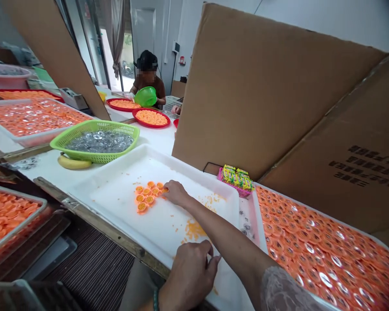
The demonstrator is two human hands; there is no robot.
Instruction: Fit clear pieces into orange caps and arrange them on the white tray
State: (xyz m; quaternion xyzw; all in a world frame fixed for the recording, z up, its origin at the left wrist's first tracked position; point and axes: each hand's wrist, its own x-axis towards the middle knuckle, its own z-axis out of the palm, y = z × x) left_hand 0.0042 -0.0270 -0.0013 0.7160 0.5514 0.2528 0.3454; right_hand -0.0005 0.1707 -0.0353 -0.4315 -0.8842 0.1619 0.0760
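Note:
A white tray (116, 190) lies in front of me with a small cluster of orange caps (147, 196) and loose orange crumbs (193, 229) on it. My right hand (175, 192) reaches across the tray, fingers curled down against the right edge of the cluster. My left hand (189, 272) rests on the tray's near edge with thumb and fingers pinched together; what they hold, if anything, is hidden.
A green basket of clear lids (97, 140) and a banana (74, 163) sit behind the tray. Trays of filled orange caps stand at right (327, 255) and left (29, 119). A pink basket of small packs (236, 178) leans by cardboard walls (262, 95). A person (147, 77) works at the far end.

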